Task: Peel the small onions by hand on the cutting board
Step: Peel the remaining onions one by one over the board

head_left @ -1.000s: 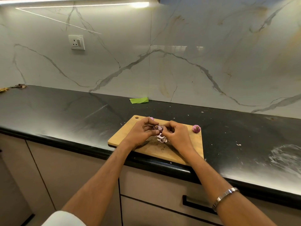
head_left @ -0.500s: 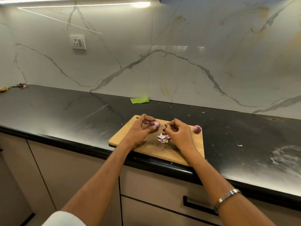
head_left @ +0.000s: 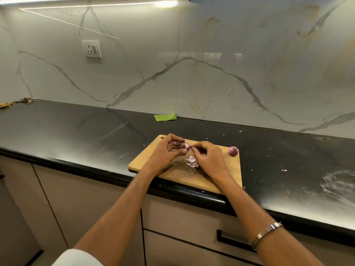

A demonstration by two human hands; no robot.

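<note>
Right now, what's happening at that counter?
A person is peeling small onions over a wooden cutting board. The left hand holds an onion while the right hand picks at its skin. Peelings lie on the board below, and another onion waits at its far right corner.
</note>
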